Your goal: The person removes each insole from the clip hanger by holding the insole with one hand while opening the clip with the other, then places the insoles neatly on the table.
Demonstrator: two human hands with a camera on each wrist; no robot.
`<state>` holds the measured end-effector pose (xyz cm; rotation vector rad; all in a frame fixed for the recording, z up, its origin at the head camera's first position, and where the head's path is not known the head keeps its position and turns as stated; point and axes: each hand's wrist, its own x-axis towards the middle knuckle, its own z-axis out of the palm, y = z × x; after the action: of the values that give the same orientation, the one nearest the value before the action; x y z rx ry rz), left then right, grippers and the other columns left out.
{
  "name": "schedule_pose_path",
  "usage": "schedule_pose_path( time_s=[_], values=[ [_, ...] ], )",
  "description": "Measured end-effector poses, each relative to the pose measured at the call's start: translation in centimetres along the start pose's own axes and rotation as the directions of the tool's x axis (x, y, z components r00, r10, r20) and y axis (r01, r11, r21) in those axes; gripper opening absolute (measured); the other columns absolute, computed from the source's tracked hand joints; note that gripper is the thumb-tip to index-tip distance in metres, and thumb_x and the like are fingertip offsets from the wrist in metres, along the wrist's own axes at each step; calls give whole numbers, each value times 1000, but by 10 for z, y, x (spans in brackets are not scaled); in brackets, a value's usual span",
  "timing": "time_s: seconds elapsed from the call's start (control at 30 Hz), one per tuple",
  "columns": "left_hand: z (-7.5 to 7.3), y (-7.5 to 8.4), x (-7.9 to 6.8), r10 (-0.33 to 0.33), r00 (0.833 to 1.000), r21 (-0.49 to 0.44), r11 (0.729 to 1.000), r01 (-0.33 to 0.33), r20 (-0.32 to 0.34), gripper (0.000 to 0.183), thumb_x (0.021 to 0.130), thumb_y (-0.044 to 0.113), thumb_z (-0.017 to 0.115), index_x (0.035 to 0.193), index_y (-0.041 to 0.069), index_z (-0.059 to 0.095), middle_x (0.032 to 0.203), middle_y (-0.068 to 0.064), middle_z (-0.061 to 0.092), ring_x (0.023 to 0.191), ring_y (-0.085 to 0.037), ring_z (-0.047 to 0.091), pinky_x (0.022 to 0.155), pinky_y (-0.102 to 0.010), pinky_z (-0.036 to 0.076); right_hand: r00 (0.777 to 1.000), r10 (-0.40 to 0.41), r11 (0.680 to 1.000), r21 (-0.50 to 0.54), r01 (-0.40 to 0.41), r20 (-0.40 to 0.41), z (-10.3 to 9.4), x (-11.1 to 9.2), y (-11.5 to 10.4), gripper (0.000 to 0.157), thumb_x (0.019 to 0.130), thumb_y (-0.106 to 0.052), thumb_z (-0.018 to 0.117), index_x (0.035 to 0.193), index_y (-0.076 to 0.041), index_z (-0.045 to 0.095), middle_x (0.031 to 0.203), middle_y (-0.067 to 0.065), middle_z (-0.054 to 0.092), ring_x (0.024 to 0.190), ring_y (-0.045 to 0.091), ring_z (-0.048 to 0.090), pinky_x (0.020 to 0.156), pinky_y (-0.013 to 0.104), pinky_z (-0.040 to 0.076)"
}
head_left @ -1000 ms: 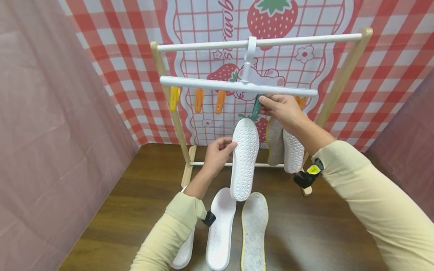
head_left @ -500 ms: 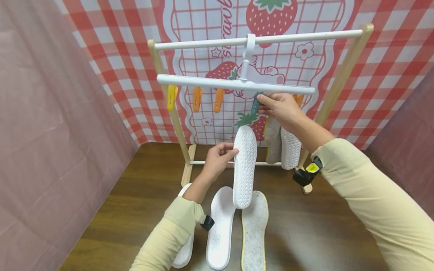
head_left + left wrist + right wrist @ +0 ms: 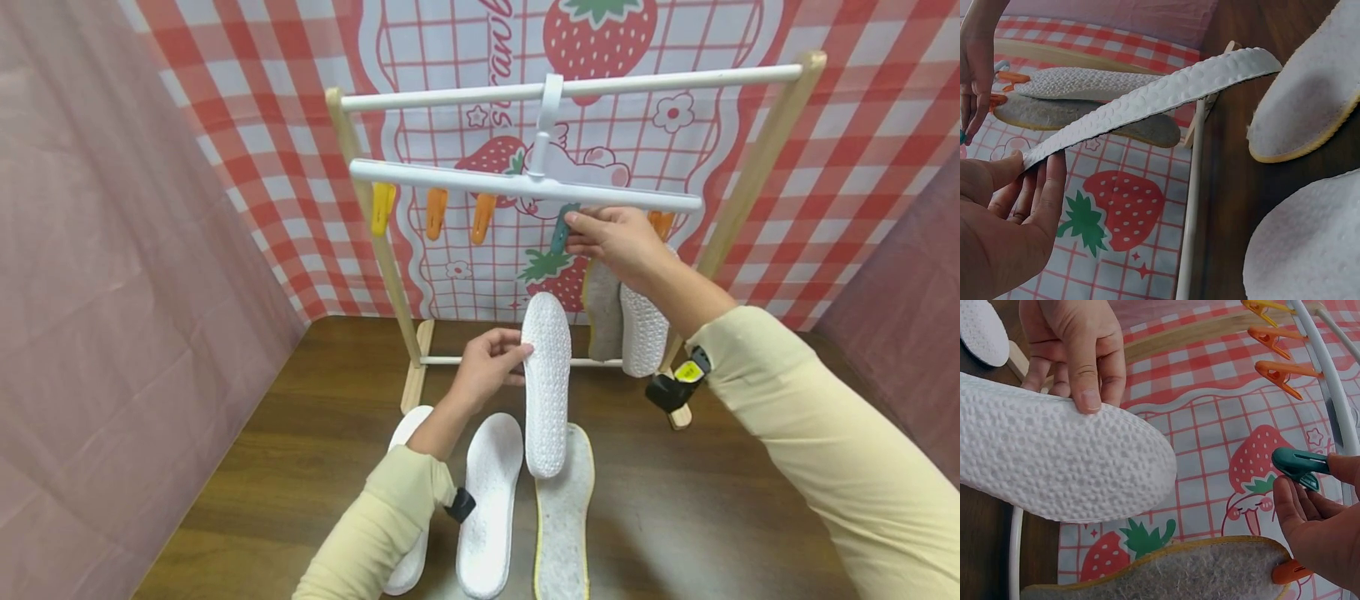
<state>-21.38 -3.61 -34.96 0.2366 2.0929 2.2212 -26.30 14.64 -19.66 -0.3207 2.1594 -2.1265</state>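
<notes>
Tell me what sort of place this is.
Probably a staged indoor booth: a strawberry-print cloth hangs behind a wood-framed rack, and pink drapes flank both sides.

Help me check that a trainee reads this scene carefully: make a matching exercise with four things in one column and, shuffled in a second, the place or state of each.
Column one
1. Left hand
2. Green clip
3. Yellow clip
4. Hanger

Column two
A. Held in the right hand
B. Hooked over the top rail
C. Pinching a white insole
D. At the far left of the bar in the head view

Right pairs: 1-C, 2-A, 3-D, 4-B
</notes>
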Motion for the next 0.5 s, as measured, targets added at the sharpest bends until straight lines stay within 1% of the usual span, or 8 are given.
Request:
schedule_pose_path(
  time_s=[0.1,0.17,0.33,0.5],
  values=[
    [1,-3,-1,12,1000,3,1000,-12,13,26,88,8,62,110,-5,59,80,-2,62,61,-11,62,66,-36,60,1000,6,1000,10,-6,3,-1,-1,0,25,92,-17,58,107,4,55,77,-3,68,72,7,65,74,17,55],
    [2,-4,-2,11,1000,3,1000,-11,18,25,88,8,62,110,-4,59,79,-1,62,61,-10,62,66,-36,60,1000,9,1000,19,-9,7,-2,-1,0,26,92,-16,58,108,4,54,78,-2,68,74,7,65,75,18,55],
    [5,-4,-3,-31,999,11,999,30,16,28,89,9,62,113,-5,57,81,0,59,62,-8,60,72,-43,59,1000,10,999,31,-10,13,-3,-3,0,30,92,-15,59,112,7,53,78,-2,69,74,7,66,75,18,56],
    [7,-6,-3,-48,999,31,998,48,13,29,89,9,62,114,-7,56,81,-1,59,62,-9,61,75,-46,57,1000,4,999,35,-5,10,-5,-5,-2,41,91,-14,60,119,14,49,78,0,69,73,8,67,76,20,56]
  ],
)
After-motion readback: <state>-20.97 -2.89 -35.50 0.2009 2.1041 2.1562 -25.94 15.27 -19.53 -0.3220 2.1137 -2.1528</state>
